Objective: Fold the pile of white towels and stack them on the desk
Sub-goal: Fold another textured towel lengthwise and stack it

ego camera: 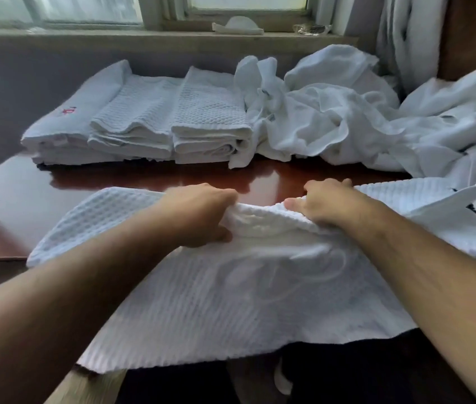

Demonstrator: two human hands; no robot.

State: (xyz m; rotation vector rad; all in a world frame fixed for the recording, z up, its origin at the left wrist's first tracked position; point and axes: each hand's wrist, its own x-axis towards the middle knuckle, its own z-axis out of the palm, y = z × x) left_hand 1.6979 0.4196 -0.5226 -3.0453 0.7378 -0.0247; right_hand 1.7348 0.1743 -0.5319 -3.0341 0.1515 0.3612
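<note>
Both hands, left hand [201, 214] and right hand [322, 204], pinch far edge of white waffle-weave towel [231, 301] on glossy red-brown desk [216, 176]. Mid-fold; next, likely pull edge toward body, align.

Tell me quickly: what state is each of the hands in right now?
Left hand: closed, gripping the waffle towel at its far edge.
Right hand: closed, gripping the same edge.

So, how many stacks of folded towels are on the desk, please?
3, in a row at the back: left stack, middle stack, right stack beside the unfolded pile, which may hide more.
</note>
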